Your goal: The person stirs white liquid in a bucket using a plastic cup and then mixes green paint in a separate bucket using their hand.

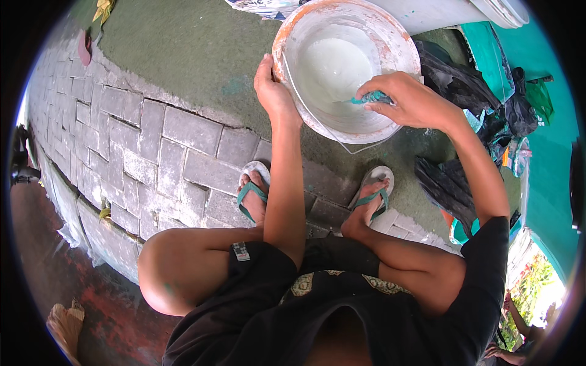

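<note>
In front of me stands a whitish bucket (397, 46) with an orange-stained rim, its inner wall coated with pale residue. White, milky material (336, 61) covers its bottom. My left hand (276, 94) holds the bucket by its left side, near the rim. Inside the bucket's right part, my right hand (406, 100) is closed around a tool with a teal handle (377, 96). Its thin end points left over the white material; the exact kind of tool is hard to make out. The wire handle (311, 113) of the bucket hangs down on the near side.
Grey paving bricks (189, 131) and a greenish concrete strip (183, 49) lie under and left of the bucket. Black plastic bags (452, 79) and a teal container (488, 58) sit at the right, beside a teal wall (555, 177). A large white container (421, 12) stands behind the bucket.
</note>
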{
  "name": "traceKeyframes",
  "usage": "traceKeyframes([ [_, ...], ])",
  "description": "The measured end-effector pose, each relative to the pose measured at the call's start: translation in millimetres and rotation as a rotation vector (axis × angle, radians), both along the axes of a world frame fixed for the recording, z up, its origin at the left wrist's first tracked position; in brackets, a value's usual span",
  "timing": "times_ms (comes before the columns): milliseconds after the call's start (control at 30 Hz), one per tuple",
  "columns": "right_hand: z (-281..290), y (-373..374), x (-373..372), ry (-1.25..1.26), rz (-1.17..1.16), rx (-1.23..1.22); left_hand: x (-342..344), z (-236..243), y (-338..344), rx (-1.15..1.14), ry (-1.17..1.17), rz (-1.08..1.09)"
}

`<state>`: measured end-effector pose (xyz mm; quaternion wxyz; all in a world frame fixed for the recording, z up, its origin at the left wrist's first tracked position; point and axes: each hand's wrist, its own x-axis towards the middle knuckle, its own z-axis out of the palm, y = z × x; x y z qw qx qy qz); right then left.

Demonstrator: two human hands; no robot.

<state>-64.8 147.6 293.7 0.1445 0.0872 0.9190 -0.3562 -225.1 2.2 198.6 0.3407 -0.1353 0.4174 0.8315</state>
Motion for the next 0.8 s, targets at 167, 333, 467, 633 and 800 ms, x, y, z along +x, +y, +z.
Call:
traceKeyframes([
  [167,-3.1,5.3,-19.1,-0.058,-0.050,-0.006,0.1,0.3,0.8,0.023,0.015,-0.016],
  [333,-32.0,29.7,-29.8,0.273,-0.056,0.161,0.6,1.4,2.4,0.043,0.001,-0.031],
  [467,-27.4,33.6,-24.4,0.204,-0.069,0.276,-1.1,-0.3,0.7,0.033,0.000,-0.018],
  [633,-14.2,25.3,-7.0,0.095,-0.073,0.263,-2.6,-5.6,-1.9,0.013,0.012,-0.008],
  [800,-3.0,1.3,2.5,0.074,-0.018,0.147,-3.2,-7.6,-3.3,0.035,-0.001,-0.005],
])
